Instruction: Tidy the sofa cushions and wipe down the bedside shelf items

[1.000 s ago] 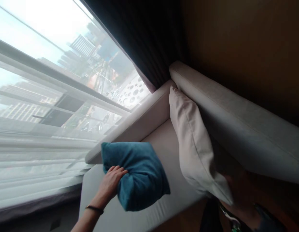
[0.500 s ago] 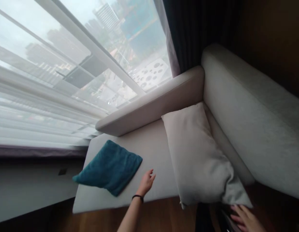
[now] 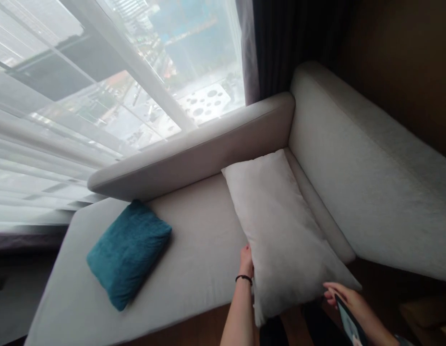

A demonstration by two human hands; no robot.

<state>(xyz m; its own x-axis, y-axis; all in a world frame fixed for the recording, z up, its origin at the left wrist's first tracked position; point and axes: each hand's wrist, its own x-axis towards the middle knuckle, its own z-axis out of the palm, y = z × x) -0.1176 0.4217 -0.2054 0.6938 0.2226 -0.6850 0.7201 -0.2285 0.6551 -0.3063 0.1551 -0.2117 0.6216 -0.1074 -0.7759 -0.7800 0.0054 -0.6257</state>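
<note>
A large pale grey pillow lies across the right part of the light sofa seat, its near end reaching past the front edge. My left hand, with a dark band at the wrist, is closed at the pillow's left edge; its fingers are partly hidden there. At the near right corner, my right hand has its fingertips against the pillow. A flat dark phone with a lit screen is held in that same hand. To the left, a teal velvety cushion rests on the seat.
The sofa's low backrest runs along the window, and a taller padded side rises at the right. Sheer curtains hang at the left, a dark curtain at the back. Wooden floor shows in front.
My left hand has moved right from above the bare seat to the pillow's edge. My right hand has come further into view, showing the phone. The pillow's creased near corner is smoother; the view has shifted.
</note>
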